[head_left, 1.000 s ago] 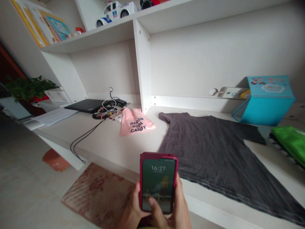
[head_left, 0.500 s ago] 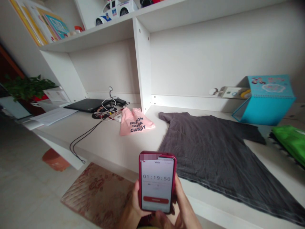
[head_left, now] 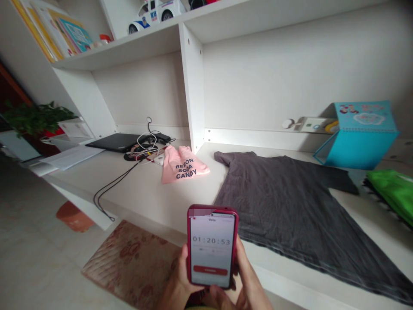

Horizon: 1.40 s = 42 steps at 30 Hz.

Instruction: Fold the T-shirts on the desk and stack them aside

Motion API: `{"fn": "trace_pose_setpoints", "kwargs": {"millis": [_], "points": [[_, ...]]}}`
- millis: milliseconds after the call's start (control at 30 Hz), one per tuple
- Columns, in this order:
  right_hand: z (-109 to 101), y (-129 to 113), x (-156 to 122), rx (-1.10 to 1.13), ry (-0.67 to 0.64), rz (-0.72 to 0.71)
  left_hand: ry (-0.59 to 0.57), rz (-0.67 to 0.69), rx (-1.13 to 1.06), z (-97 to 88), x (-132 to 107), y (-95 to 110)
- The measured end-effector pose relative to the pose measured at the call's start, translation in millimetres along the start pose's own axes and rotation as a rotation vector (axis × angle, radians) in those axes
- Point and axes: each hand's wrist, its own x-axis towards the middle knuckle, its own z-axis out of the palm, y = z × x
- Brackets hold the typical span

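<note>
A smartphone (head_left: 211,247) in a dark red case stands upright between my two hands, its lit screen reading 01:20:53 above a red button. My left hand (head_left: 180,275) grips its left side. Around the right side and lower edge are the fingers of my right hand (head_left: 247,275), with the thumb near the bottom of the screen. Beyond the phone, a dark grey T-shirt (head_left: 290,202) lies spread out on the white desk (head_left: 145,206). A folded pink garment (head_left: 184,165) with dark lettering rests left of the shirt.
Tangled cables (head_left: 145,148) and a black laptop (head_left: 114,142) lie at the desk's left. A blue desk calendar (head_left: 361,144) and green cloth (head_left: 390,189) are at the right. Overhead, a shelf (head_left: 129,54) holds a toy police car (head_left: 155,15). A patterned mat (head_left: 132,262) lies on the floor.
The timer on the phone screen has gone from 01:19:50 to 01:20:53. Both hands keep the same hold, and the view has shifted only very slightly.
</note>
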Motion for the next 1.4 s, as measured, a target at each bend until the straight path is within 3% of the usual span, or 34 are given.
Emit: {"fn": "trace_pose_setpoints", "kwargs": {"millis": [300, 1067, 1233, 1400], "points": [[-1.9, -2.5, 0.0, -0.002, -0.013, 0.007, 0.1, -0.02, 0.014, -3.3, -2.6, -1.3], [-1.7, -2.3, -2.1, -0.095, 0.008, 0.026, -0.071, 0.007, -0.037, -5.6, -1.1, -0.5], [-1.0, 0.3, -1.6, -0.074, 0.003, 0.011, 0.013, -0.029, -0.021, -8.9, -3.9, -1.3], [0.3, 6.2, -1.5, -0.052, 0.004, -0.04, -0.009, -0.019, 0.001, -8.5, -4.0, -0.7]]}}
